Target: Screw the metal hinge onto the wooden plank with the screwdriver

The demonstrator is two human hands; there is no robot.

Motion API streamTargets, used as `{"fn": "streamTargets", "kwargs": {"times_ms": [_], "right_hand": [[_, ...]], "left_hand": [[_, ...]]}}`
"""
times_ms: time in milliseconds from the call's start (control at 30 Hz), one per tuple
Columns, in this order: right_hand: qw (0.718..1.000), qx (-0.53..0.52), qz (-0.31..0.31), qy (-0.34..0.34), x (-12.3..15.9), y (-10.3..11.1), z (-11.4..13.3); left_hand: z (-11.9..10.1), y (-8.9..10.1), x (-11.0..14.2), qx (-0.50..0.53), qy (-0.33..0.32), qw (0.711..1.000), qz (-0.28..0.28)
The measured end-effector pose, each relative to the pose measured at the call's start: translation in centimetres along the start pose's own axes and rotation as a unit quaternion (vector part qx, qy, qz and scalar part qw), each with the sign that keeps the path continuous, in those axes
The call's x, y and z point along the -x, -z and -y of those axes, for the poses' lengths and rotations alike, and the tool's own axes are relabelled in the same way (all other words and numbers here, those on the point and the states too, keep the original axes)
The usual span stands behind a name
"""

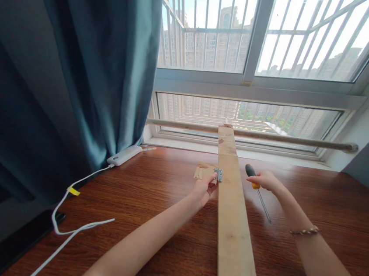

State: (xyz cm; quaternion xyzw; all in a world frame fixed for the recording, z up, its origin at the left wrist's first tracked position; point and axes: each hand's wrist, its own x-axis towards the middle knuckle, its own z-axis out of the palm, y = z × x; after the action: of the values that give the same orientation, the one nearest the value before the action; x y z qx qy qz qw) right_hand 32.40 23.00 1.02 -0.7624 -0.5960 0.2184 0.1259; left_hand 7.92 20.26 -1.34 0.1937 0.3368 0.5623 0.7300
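Observation:
A long pale wooden board [232, 231] lies lengthwise on the dark wood tabletop [152, 196], its far end reaching the window rail. Against its left edge sits a small wooden block [201, 170]. A metal hinge [219, 174] spans the joint between block and board. My left hand [204, 188] grips the block at its right side, thumb by the hinge, fingers partly hidden. To the right of the board, my right hand [265, 181] is closed around a screwdriver [256, 186] with a black and yellow handle. The screwdriver's shaft points down toward me, apart from the board.
A white power strip [125, 155] lies at the left beside the blue curtain [136, 62], its white cable [61, 213] looping across the table's left side. A horizontal rail [283, 138] runs before the barred window. A dark flat object [18, 239] lies lower left.

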Motion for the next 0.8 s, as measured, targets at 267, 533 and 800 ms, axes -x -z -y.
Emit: {"fn": "streamTargets", "kwargs": {"times_ms": [267, 533, 800], "right_hand": [[0.997, 0.066, -0.015, 0.031, -2.0, -4.1, -0.6], [0.998, 0.063, 0.012, 0.030, -2.1, -5.0, -1.0], [0.997, 0.062, 0.020, 0.033, -2.6, -5.5, -1.6]], "left_hand": [[-0.2, -0.1, 0.3, 0.008, 0.002, 1.000, 0.009], [-0.4, -0.6, 0.9, 0.018, 0.010, 1.000, 0.005], [-0.3, -0.5, 0.7, 0.017, 0.010, 1.000, 0.000]]}}
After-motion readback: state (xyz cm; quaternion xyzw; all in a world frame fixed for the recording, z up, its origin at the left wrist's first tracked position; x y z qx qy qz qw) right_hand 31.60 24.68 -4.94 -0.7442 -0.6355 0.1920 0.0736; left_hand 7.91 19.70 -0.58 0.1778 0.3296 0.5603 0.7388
